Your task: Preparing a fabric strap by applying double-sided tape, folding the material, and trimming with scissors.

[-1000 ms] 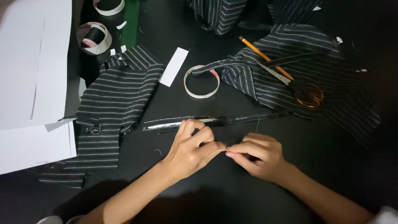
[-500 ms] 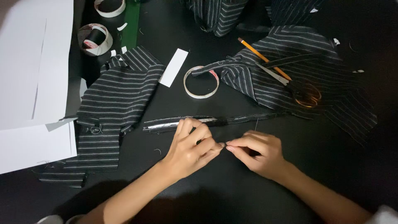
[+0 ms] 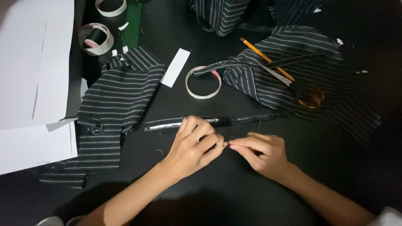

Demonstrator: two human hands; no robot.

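My left hand [image 3: 194,144] and my right hand [image 3: 261,152] meet fingertip to fingertip at the middle of the black table. Both pinch a small thin piece [image 3: 227,145] that is too small to identify. The left hand's fingers lie over a long narrow strip of black striped fabric [image 3: 243,120], which has a shiny tape-like band along its left part. The right hand sits just below that strip without touching it.
Striped fabric pieces lie at left [image 3: 115,104] and upper right [image 3: 293,71]. Scissors [image 3: 293,86] and a pencil [image 3: 264,56] rest on the right piece. A tape ring [image 3: 203,82], a white paper slip [image 3: 176,68], tape rolls [image 3: 95,38] and white paper sheets [image 3: 29,83] are also here.
The pinched fingertips have crept slightly up toward the strip. Nothing else has moved.
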